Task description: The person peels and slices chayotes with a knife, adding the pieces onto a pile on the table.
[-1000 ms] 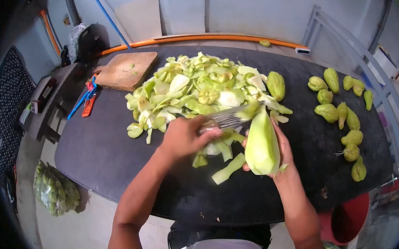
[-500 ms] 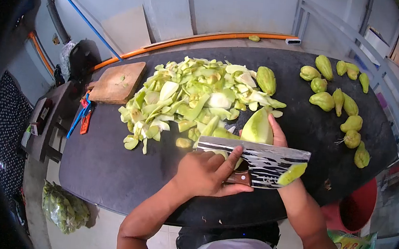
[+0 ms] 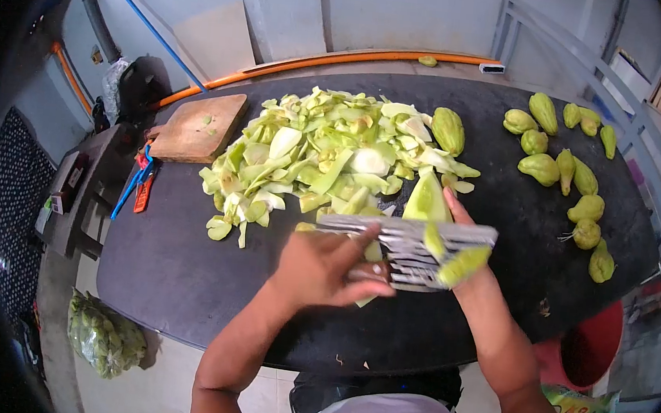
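Note:
My left hand (image 3: 317, 267) is closed around the handle of a broad cleaver (image 3: 407, 252), its index finger lying along the blade. The blade is blurred by motion, and green slivers of peel (image 3: 465, 265) cling to its face. Behind it, my right hand (image 3: 460, 210) grips a partly peeled chayote (image 3: 427, 199) from the right side. The cleaver covers the lower part of this chayote and most of that palm. Just beyond lies a wide heap of chayote peelings (image 3: 312, 146), and a whole chayote (image 3: 448, 132) rests at its right edge.
Several unpeeled chayotes (image 3: 540, 169) lie on the right of the dark table (image 3: 174, 287). A wooden cutting board (image 3: 198, 128) and a blue-and-red tool (image 3: 142, 182) are at the left. A red bucket (image 3: 597, 348) and a bag of greens (image 3: 103, 336) stand on the floor.
The cleaver and my left hand have shifted slightly left and up. Another strip of peel now shows on the blade. The chayote in my right hand looks turned and narrower.

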Tool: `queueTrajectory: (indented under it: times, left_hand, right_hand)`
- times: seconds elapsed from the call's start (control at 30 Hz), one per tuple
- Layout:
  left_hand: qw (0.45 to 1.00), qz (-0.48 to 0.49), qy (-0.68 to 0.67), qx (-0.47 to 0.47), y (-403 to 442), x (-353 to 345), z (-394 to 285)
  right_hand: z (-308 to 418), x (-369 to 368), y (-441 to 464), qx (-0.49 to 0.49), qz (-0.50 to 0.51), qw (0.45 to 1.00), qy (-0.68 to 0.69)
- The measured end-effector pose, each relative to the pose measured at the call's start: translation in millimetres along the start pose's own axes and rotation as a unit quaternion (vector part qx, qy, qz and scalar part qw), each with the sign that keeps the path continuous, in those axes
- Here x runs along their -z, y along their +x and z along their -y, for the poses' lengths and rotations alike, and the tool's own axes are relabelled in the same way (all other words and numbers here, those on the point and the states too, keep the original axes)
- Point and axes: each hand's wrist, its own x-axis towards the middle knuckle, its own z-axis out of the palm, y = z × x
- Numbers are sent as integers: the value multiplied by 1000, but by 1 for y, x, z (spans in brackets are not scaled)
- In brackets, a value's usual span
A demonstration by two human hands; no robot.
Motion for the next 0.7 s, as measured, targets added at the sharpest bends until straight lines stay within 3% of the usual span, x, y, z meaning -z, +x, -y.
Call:
queueTrajectory:
  times: [0.07, 0.1, 0.13, 0.23, 0.33, 0.37, 0.47, 0.5, 0.53, 0.6, 0.67, 0.7]
  left_hand:
    - [998, -26, -9, -55, 9, -1, -15]
    - [999, 6, -4, -48, 11, 4, -18]
    - [998, 38, 3, -41, 11, 8, -19]
    - [995, 22, -5, 95, -1, 5, 26]
    - [989, 30, -13, 146, -9, 6, 35]
    - [993, 24, -21, 117, -6, 6, 28]
    - [999, -4, -19, 41, 3, 1, 4]
    - [999, 12, -10, 29, 7, 5, -4]
    - [999, 28, -2, 17, 10, 9, -10]
    - [996, 51, -15, 75, 9, 8, 0]
    - [986, 50, 10, 160, 3, 1, 29]
    - [980, 28, 23, 197, 3, 0, 40]
  right_hand:
    - [6, 2, 0, -35, 50, 998, 17]
    - [3, -7, -1, -8, -17, 1000, 1]
    - [5, -6, -2, -26, 3, 1000, -4]
    - [6, -11, -11, -46, 19, 997, -64]
    - [13, -3, -7, -62, -2, 995, -81]
    - [14, 1, -9, -64, 72, 993, -64]
    - [5, -13, -5, 17, -88, 994, -64]
    - [7, -9, -7, 11, -16, 997, -70]
    - [7, -8, -4, 13, -57, 994, -97]
    - [5, -11, -10, 8, -75, 994, -75]
    - [15, -5, -12, -60, 12, 986, -156]
    - [12, -10, -11, -51, -50, 985, -158]
